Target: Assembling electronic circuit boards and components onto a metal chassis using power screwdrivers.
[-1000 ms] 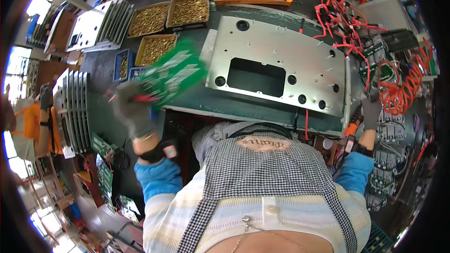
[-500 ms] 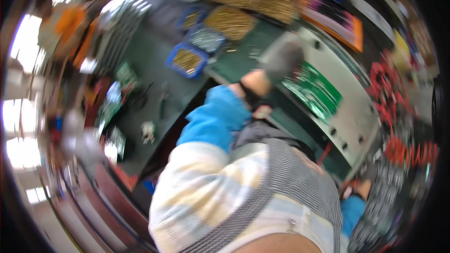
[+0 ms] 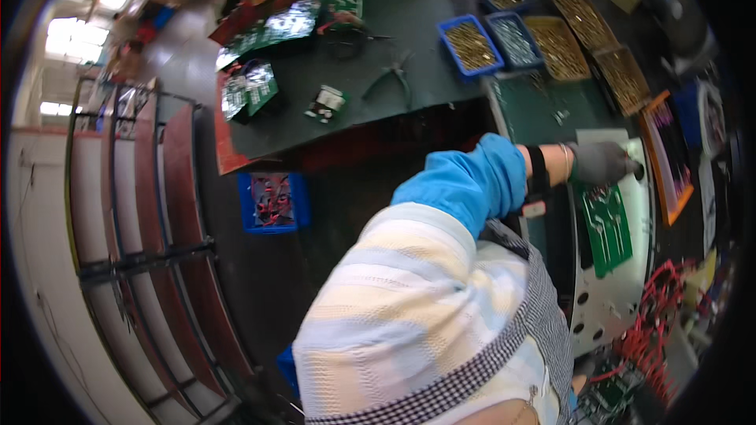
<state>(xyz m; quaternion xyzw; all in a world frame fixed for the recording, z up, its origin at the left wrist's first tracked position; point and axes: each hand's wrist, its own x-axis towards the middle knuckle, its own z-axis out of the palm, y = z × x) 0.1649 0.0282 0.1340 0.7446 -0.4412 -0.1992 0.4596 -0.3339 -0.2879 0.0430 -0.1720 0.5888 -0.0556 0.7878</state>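
My left hand (image 3: 605,164), in a grey glove with a black band at the wrist, reaches over a pale, flat panel with round dark holes (image 3: 592,323). Its fingers are drawn together, and anything in them is hidden from above. Just below the glove, a green circuit board (image 3: 606,228) with silvery tracks lies on the panel, its upper end close to the hand. Of my right hand (image 3: 580,384) only a sliver shows at the lower right, past my apron. Its fingers are hidden, beside dark electronic parts and red wires.
Blue trays (image 3: 470,46) and cardboard boxes (image 3: 556,47) of small metal parts stand beyond my left hand. Pliers (image 3: 394,79) and circuit boards (image 3: 283,22) lie on the dark-green table. Red coiled wires (image 3: 657,315) crowd the right. A rack (image 3: 150,260) stands left, near a blue bin (image 3: 274,203).
My view has swung left, so the bench, panel and trays sit farther right in the picture. The blur has cleared. My left hand stays over the panel; less of my right hand shows.
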